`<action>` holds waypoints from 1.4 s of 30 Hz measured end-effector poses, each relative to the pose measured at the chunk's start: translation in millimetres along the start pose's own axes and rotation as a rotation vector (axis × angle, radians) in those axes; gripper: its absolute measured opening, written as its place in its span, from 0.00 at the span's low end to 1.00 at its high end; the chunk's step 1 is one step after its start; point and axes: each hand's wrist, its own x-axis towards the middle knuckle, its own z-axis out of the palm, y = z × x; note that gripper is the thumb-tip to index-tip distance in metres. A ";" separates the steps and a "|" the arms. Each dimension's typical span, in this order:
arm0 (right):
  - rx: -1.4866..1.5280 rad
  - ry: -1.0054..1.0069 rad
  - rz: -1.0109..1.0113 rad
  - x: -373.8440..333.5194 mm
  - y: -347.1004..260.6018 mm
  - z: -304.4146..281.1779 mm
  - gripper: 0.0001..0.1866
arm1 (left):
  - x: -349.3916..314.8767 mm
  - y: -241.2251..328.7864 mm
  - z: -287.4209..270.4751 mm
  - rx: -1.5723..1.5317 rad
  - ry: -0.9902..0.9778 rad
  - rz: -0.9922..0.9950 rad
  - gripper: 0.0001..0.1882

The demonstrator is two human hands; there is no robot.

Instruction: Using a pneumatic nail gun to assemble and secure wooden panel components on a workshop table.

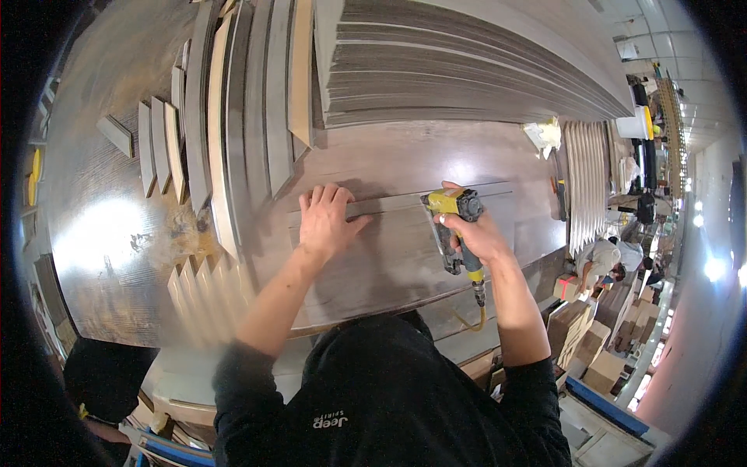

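My right hand (481,232) is wrapped around the handle of a yellow and black air nail gun (447,204), with a hose at its base. The gun's nose is over a long thin grey strip (393,204), though whether it touches cannot be told. This strip lies along the far side of a flat grey-brown panel (366,268) in front of me. Left of the gun, my left hand (325,220) bends over the strip's left part, fingers on the far side and thumb on the near side.
A tall stack of grey boards (467,70) stands beyond the panel. Long strips (257,101) lie at the left, with ridged pale pieces (208,292) nearer me. More ridged pieces (585,179) and a dark-handled tool (559,198) are right. People (607,257) work farther right.
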 end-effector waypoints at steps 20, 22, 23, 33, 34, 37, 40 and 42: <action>0.073 0.037 0.027 11.5 17.3 -63.6 0.34 | -1.9 5.3 0.1 0.034 0.083 0.059 0.23; 0.072 0.036 0.020 13.4 21.7 -67.3 0.34 | -1.0 5.7 -1.0 0.046 0.077 0.061 0.23; 0.069 0.033 0.018 13.8 23.4 -69.0 0.33 | -0.3 6.1 -0.2 0.052 0.077 0.060 0.23; 0.056 0.008 -0.004 10.4 25.5 -78.5 0.35 | 0.0 11.0 -1.7 0.059 0.015 0.020 0.26; 0.051 0.002 0.010 10.2 25.3 -79.3 0.35 | 0.1 11.6 -1.9 0.060 0.019 0.022 0.26; 0.052 -0.023 0.025 13.5 27.3 -82.6 0.37 | -1.0 13.7 -3.0 0.065 0.031 0.049 0.25; 0.050 -0.044 0.016 7.8 21.3 -85.7 0.38 | -2.2 13.2 -4.1 0.094 0.033 0.052 0.24; 0.019 0.051 -0.021 5.7 25.8 -96.0 0.38 | -14.1 11.3 -0.5 0.200 0.101 0.057 0.26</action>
